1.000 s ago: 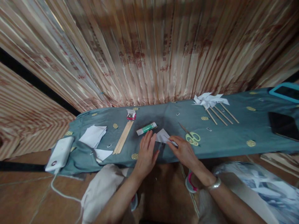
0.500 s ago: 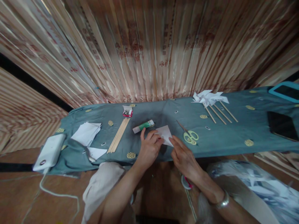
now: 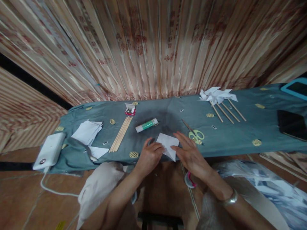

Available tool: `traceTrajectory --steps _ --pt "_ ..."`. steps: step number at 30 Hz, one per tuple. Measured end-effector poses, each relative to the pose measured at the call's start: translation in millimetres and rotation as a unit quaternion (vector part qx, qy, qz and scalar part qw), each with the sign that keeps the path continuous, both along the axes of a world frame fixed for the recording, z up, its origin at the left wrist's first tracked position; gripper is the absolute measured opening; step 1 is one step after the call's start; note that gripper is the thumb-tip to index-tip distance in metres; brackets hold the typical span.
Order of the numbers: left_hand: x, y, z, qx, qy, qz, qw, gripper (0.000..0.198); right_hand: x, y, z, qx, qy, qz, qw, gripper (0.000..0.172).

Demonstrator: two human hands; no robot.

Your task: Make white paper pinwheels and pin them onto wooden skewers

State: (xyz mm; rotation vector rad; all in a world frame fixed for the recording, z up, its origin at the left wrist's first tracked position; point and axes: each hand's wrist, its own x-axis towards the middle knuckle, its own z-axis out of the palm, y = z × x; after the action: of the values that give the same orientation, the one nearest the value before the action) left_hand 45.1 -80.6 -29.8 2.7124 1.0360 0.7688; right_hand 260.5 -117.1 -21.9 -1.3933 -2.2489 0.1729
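Observation:
A small white piece of paper (image 3: 168,142), creased and with one corner pointing toward me, is between my hands near the table's front edge. My left hand (image 3: 150,156) pinches its left edge, fingers curled. At the right side, my right hand (image 3: 190,154) has its thumb on the paper and its longer fingers reaching past the upper right corner. Beyond my left hand lies a green and white glue stick (image 3: 146,125). Scissors with light green handles (image 3: 196,135) rest just past my right hand.
Wooden sticks (image 3: 121,134) lie left, below a small red box (image 3: 130,110) of metal pieces. Farther left are white paper sheets (image 3: 87,132) and a white power bank (image 3: 50,150). Paper pinwheels (image 3: 218,95) on sticks and a dark phone (image 3: 291,124) lie right.
The paper has come nearer to me and turned, one corner now pointing down. My left fingers have drawn back from the glue stick; my right fingers are more spread. The view has shifted slightly.

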Motion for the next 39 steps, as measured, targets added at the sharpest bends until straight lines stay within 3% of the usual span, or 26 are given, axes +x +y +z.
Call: traceTrajectory --steps 6,14,17,20,24,27,33,39 --pt "-8.3 -2.7 4.3 -0.096 -0.011 0.059 0.994 0.016 -0.6 11.8 -4.2 -0.113 0.116 -0.013 0.987 0.022" --pt "-9.2 -0.9 3.6 -0.166 -0.025 0.112 0.979 0.017 -4.9 29.8 -7.2 -0.175 0.184 -0.081 0.964 0.024" --pt "-9.4 -0.2 2.9 -0.189 -0.025 0.130 0.973 0.028 -8.0 32.6 -10.0 -0.176 0.192 -0.125 0.957 0.023" --pt "-8.5 -2.3 4.0 -0.160 -0.015 0.144 0.977 0.044 -11.1 34.2 -11.7 -0.157 0.191 -0.146 0.958 0.022" --pt "-1.6 -12.8 5.2 -0.045 0.048 0.060 0.996 0.048 -13.4 35.2 -10.5 -0.143 0.185 -0.146 0.961 0.020" --pt "6.1 -23.4 0.5 -0.013 0.099 0.003 0.995 0.047 -14.4 35.6 -9.4 -0.139 0.169 -0.145 0.965 0.018" --pt "11.1 -31.1 -10.9 -0.044 0.143 0.013 0.989 0.053 -16.1 37.1 -14.0 -0.094 0.130 -0.138 0.977 0.016" --pt "10.9 -28.5 -10.2 -0.065 0.142 0.016 0.988 0.060 -17.2 40.0 -15.9 -0.092 0.116 -0.146 0.978 0.016"
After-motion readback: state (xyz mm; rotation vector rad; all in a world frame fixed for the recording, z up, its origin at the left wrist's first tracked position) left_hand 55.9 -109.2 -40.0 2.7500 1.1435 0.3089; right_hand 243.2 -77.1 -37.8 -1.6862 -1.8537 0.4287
